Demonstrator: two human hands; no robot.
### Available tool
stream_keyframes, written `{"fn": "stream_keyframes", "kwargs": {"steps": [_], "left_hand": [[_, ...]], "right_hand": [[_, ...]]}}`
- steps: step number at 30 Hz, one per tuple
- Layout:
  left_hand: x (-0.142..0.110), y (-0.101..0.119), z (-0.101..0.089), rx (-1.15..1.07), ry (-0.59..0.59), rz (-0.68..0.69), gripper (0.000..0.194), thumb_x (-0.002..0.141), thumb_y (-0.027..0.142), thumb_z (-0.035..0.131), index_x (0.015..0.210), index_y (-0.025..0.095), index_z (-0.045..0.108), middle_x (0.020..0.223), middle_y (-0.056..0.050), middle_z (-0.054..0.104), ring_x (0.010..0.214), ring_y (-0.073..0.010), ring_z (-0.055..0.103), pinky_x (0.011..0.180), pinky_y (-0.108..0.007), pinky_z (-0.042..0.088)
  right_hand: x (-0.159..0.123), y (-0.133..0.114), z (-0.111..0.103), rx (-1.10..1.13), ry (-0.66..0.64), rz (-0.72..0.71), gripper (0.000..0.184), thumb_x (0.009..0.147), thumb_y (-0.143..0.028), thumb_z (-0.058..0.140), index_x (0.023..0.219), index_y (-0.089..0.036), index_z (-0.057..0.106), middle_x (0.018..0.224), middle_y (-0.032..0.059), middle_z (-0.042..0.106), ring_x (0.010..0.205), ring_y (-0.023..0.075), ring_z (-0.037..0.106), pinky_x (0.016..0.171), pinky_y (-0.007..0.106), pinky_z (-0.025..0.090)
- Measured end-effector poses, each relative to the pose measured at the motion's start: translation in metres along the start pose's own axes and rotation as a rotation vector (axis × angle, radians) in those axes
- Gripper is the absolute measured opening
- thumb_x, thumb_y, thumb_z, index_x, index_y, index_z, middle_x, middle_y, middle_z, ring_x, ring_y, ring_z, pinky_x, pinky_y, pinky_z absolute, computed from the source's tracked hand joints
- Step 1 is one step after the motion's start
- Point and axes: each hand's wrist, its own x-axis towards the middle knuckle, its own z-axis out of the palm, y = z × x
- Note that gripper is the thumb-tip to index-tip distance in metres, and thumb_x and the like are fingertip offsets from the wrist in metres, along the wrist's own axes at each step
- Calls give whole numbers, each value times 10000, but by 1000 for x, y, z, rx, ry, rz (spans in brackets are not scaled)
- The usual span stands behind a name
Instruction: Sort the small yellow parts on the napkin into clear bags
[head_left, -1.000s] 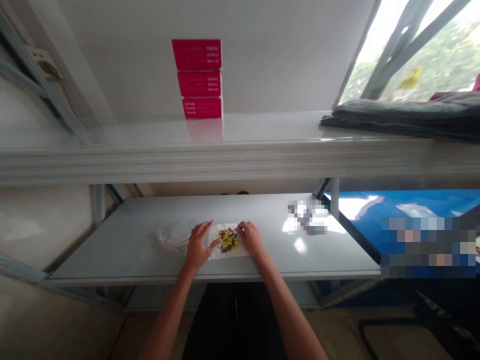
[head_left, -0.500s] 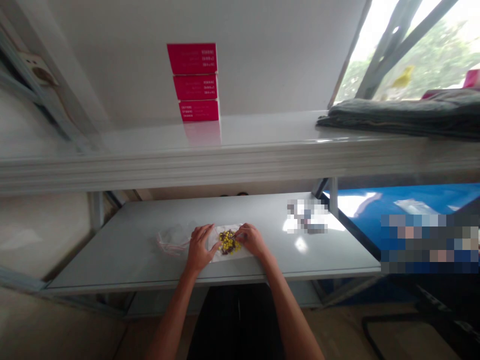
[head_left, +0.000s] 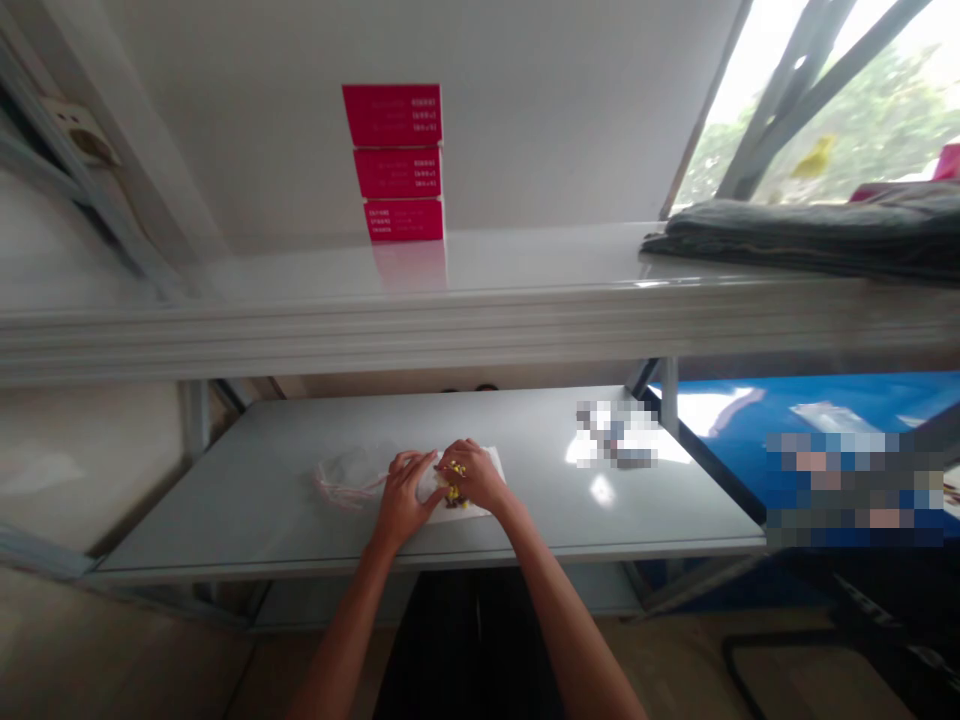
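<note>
We log the left hand spread on the white paper sheet, the right hand bunched over yellow-and-dark granules (any pinch hidden), near the pale grey metal shelf's front edge, a clear plastic bag just left.

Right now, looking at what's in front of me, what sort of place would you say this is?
Probably a small workroom or storeroom, not a kitchen or living room: a white metal shelving unit serves as the work surface, pink boxes are stacked on the shelf above, and folded dark cloth lies beside them.
</note>
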Motion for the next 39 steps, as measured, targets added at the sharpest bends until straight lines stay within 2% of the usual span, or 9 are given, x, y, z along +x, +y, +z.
{"fn": "stream_keyframes", "kwargs": {"steps": [4,8,12,14,16,22,28,35,39], "left_hand": [[-1,-2,2,-1,16,-17,559,910,499,674,1393,230,591,1206,-117,718,1126,-290,634,1029,-490,492],[0,-3,2,0,68,-40,552,894,504,696,1355,212,611,1173,-119,725,1111,-291,644,1021,-472,495],[0,-2,-2,-119,206,-183,534,938,460,648,1401,215,544,1225,-115,693,1133,-270,641,1018,-450,500],[1,-2,-4,-177,278,-262,563,947,446,638,1439,212,494,1238,-116,678,1131,-257,644,1012,-435,504],[1,-3,-4,-164,302,-269,612,913,462,682,1438,212,489,1212,-111,681,1114,-261,646,1010,-440,499],[2,-5,1,6,153,-84,514,870,465,730,1301,216,603,1195,-109,710,1108,-298,630,1037,-478,450],[1,-2,1,45,79,-49,518,861,480,733,1293,214,627,1187,-110,721,1098,-307,628,1011,-471,456],[2,-1,0,38,38,-52,568,864,545,718,1314,213,621,1181,-115,723,1097,-308,632,1010,-465,455],[2,-1,-1,26,27,-44,597,863,572,709,1330,213,611,1166,-116,726,1089,-302,638,998,-457,464]], "right_hand": [[4,-5,3,-39,-4,32,129,926,-174,694,888,-237,799,1021,67,706,985,198,633,919,300,493],[1,1,3,82,64,55,171,949,-167,648,974,-232,805,1057,63,694,924,159,658,859,256,517],[-12,12,-9,163,143,144,211,943,-143,613,1034,-217,788,999,51,697,734,122,627,729,242,512],[-24,18,-19,135,135,187,172,908,-142,653,997,-209,784,955,45,705,701,125,609,705,249,499],[-38,24,-26,86,105,214,120,877,-150,698,945,-203,781,929,45,713,701,135,603,707,259,489],[-60,32,-25,-32,1,247,176,814,-43,699,824,-203,772,875,35,722,784,166,624,791,278,478],[-59,30,-22,-98,0,235,138,867,-82,666,846,-190,749,863,51,705,835,184,624,794,276,466],[-29,14,-20,145,172,204,135,884,-104,635,871,-194,734,866,19,706,673,121,580,671,227,457],[-6,-1,-3,204,145,167,105,877,-149,682,856,-209,765,877,20,702,670,110,594,655,209,463]]}}
